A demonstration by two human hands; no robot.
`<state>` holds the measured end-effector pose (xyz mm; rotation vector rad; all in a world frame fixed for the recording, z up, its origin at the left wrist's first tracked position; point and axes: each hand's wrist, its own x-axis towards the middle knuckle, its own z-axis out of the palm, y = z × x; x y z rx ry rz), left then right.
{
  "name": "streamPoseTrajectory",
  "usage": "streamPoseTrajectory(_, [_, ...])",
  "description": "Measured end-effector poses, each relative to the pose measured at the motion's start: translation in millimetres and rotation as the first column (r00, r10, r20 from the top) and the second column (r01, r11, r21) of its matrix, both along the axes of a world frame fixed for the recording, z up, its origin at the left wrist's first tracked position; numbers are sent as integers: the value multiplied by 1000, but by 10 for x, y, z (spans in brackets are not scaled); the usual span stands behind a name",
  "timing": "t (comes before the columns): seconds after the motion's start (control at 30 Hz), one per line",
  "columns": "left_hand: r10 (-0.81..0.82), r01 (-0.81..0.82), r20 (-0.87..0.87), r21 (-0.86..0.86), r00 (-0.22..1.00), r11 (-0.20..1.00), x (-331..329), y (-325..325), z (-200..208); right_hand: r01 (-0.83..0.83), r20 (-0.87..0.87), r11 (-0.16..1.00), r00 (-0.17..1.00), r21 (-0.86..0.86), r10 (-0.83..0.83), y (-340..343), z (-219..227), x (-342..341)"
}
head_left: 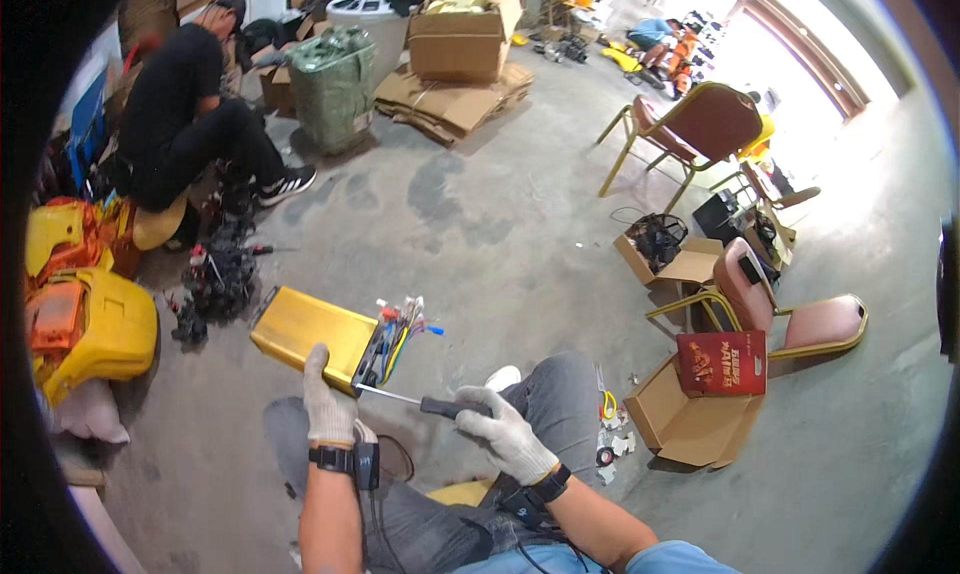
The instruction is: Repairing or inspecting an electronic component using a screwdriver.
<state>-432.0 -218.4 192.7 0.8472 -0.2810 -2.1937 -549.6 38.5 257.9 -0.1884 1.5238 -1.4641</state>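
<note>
A yellow metal box (305, 326) with black ends, like a motor controller, is tilted in front of me. Several coloured wires with plugs (402, 326) come out of its right end. My left hand (328, 404), in a white knit glove, is closed on its near edge, thumb on top. My right hand (508, 436), gloved alike, is wrapped round the black handle of a screwdriver (440, 406). The screwdriver's shaft points left, and its tip meets the near right corner of the box. Whether a screw sits under the tip is too small to tell.
Yellow and orange plastic housings (105, 319) and dark machine parts (220, 274) lie at left, near a seated person (175, 104). An open carton (690, 424) with a red box, scissors (608, 404) and chairs (700, 124) are at right. Cartons (455, 49) stand farther back.
</note>
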Motion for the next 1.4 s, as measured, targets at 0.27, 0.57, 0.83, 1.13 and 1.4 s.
streamPoseTrajectory(0.27, [-16, 15, 17, 16, 1000, 1000, -122, -3, -23, -52, -45, 992, 998, -117, 47, 67, -35, -171])
streamPoseTrajectory(0.57, [12, -13, 58, 27, 998, 1000, -131, -15, 14, 19, 14, 999, 1000, -37, -19, 25, 89, -75])
streamPoseTrajectory(0.83, [39, -39, 77, 1, 996, 999, -69, -22, -95, -120, -212, 987, 967, 111, 142, 35, 270, -94])
streamPoseTrajectory(1.13, [9, -9, -45, -4, 999, 1000, -303, 54, 139, 6, -174, 997, 984, -77, -19, 72, 37, -213])
streamPoseTrajectory(1.4, [84, -85, 28, 29, 996, 996, -167, 31, 220, 176, 157, 981, 974, -75, -163, -78, 314, -62])
